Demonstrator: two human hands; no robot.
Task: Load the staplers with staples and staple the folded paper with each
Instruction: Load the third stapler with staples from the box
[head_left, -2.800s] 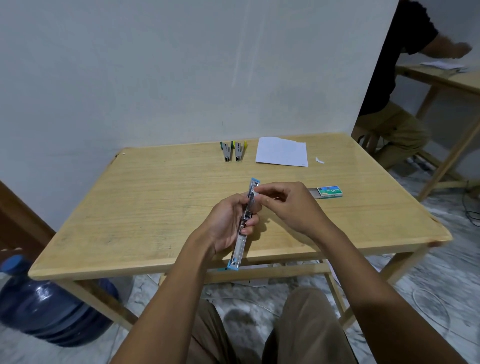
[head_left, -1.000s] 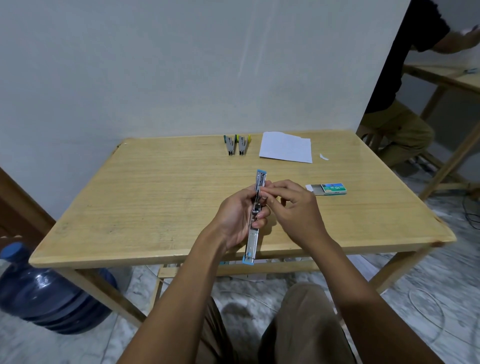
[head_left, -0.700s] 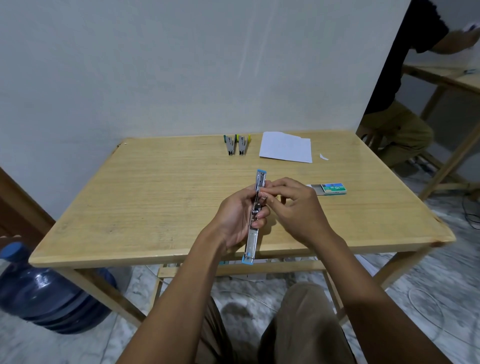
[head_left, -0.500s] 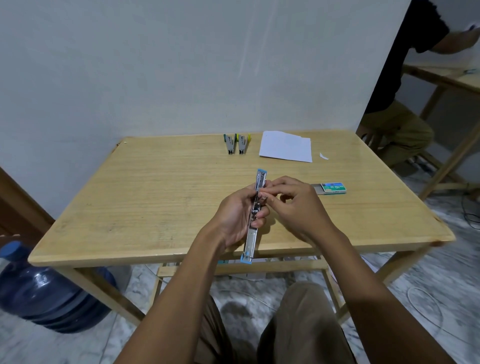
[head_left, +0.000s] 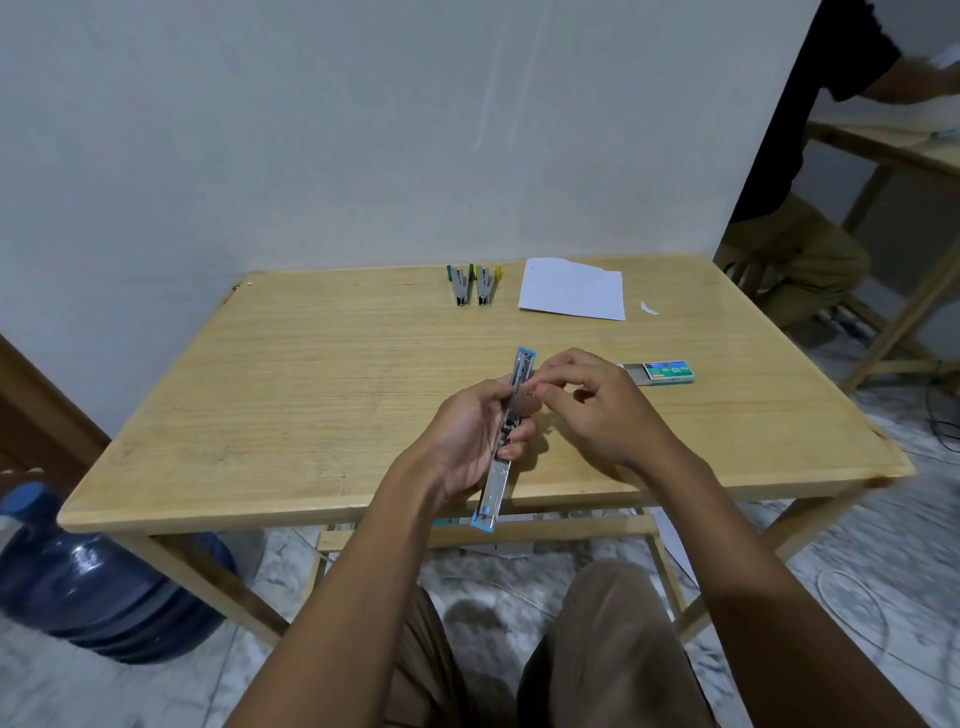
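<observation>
My left hand (head_left: 467, 436) grips a blue stapler (head_left: 497, 480) that is swung fully open into one long strip, held above the table's near edge. My right hand (head_left: 597, 405) has thumb and forefinger pinched together at the stapler's upper half; a staple strip between them is too small to make out. A staple box (head_left: 665, 372), slid partly open, lies just right of my right hand. Two more staplers, one green (head_left: 458, 285) and one yellow (head_left: 485, 285), lie side by side at the table's far edge, with the folded white paper (head_left: 571, 289) to their right.
The wooden table (head_left: 291, 395) stands against a white wall. A small paper scrap (head_left: 648, 308) lies beside the paper. A blue water jug (head_left: 98, 582) sits on the floor at left. Another person (head_left: 800, 218) sits at a second table at right.
The hands and the open stapler have barely shifted. My right fingertips stay pinched at the stapler's channel with slight adjustments. The head view has tilted a little since the earliest frame.
</observation>
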